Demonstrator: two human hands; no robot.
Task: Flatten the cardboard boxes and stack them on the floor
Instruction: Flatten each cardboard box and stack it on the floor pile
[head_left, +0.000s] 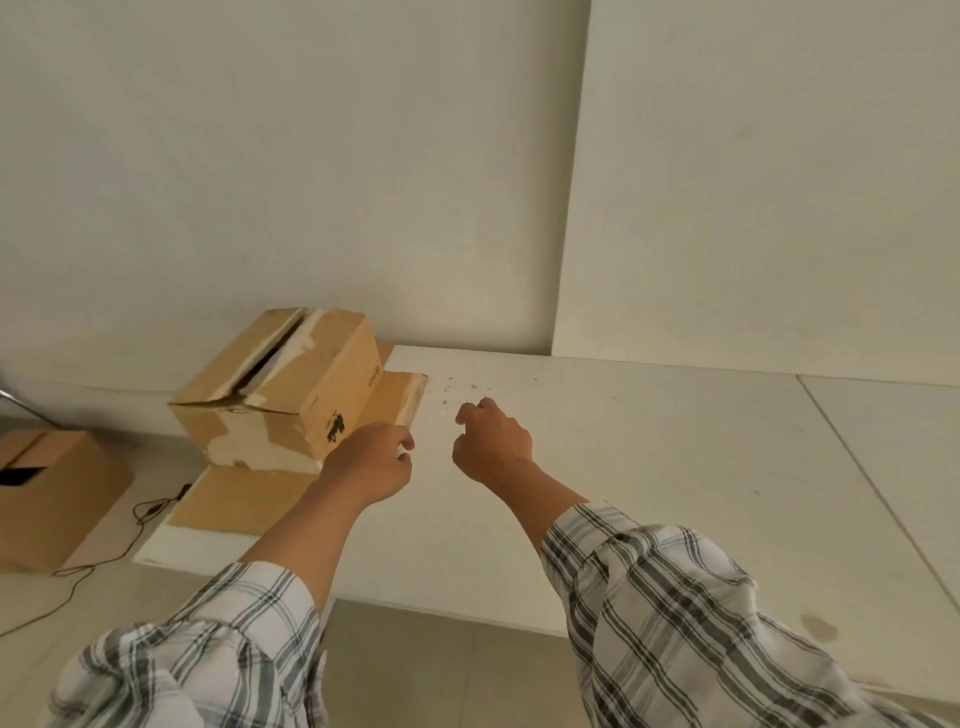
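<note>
A brown cardboard box (283, 384) stands upright at the left end of a white table (649, 467), its top flaps slightly apart with torn tape. It rests on a flattened cardboard sheet (234, 499). My left hand (371, 460) hovers just right of the box, fingers loosely curled, holding nothing. My right hand (491, 439) is further right over the bare tabletop, fingers also curled and empty. A second upright cardboard box (49, 493) stands on the floor at the far left.
A black cable (119, 545) trails across the tiled floor (447, 675) between the floor box and the table. The wall (311, 156) runs behind the table. Small dark crumbs (457, 387) speckle the tabletop. A brown stain (818, 626) marks the table's near right.
</note>
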